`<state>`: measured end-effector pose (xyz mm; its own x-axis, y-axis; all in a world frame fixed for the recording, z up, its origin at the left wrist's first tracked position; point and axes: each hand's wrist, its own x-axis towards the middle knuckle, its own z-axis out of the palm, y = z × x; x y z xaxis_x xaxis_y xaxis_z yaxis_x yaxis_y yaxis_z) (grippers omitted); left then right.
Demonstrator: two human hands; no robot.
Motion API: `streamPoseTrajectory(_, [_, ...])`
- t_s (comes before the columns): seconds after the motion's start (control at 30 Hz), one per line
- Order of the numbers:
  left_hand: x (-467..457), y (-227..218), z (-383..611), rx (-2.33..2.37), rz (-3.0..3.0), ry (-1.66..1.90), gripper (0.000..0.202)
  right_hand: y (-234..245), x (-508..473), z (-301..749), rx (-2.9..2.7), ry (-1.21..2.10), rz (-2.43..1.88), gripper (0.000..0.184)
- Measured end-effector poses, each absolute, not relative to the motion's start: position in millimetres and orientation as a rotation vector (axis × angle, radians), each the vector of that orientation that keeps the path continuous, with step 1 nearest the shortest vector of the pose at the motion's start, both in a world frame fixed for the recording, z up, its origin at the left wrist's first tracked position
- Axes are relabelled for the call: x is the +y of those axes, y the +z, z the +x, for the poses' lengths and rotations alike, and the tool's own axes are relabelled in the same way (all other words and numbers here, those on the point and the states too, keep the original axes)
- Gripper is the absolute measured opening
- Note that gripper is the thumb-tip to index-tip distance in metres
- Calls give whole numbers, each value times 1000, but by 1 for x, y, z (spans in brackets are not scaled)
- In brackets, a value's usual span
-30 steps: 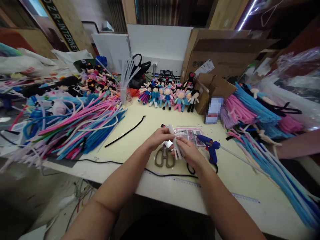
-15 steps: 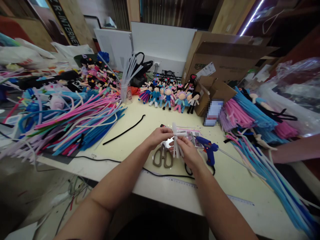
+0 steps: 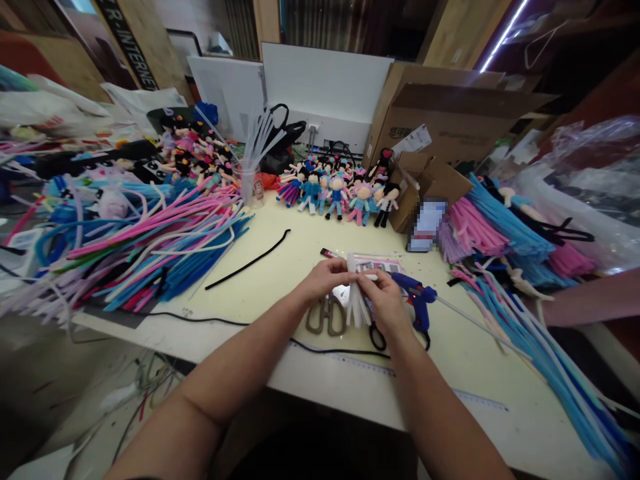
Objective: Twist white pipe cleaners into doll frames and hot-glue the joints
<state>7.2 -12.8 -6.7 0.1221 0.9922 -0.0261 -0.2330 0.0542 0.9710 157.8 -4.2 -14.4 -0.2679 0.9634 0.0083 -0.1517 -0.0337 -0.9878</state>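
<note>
My left hand [image 3: 325, 280] and my right hand [image 3: 387, 300] meet over the pale yellow table [image 3: 280, 267]. Both pinch a small bundle of white pipe cleaners [image 3: 356, 303] near its top, and the loose ends hang down between my hands. Scissors [image 3: 327, 317] lie on the table just under my left hand. A blue glue gun [image 3: 417, 297] rests right of my right hand, with a thin stick running out to the right.
Heaps of coloured pipe cleaners [image 3: 150, 247] fill the left, more lie at the right [image 3: 520, 313]. A black pipe cleaner [image 3: 250, 263], small dolls [image 3: 340, 193], a cup of white sticks [image 3: 253, 170] and cardboard boxes [image 3: 450, 120] stand behind. Another person's arm [image 3: 590, 300] rests at the right edge.
My hands have shifted slightly down and toward me with the white bundle, my right fingers moving up to its top. The view has tilted a little.
</note>
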Motion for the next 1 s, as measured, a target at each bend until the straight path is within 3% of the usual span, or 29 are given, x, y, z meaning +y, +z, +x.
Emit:
streamPoseTrajectory(0.37, [-14, -4, 8, 906, 1013, 1282, 29, -7, -6, 152, -946, 1811, -837, 22])
streamPoseTrajectory(1.0, [-14, 0, -1, 1039, 1101, 1237, 30, -12, -8, 154, -1472, 1507, -1064, 27])
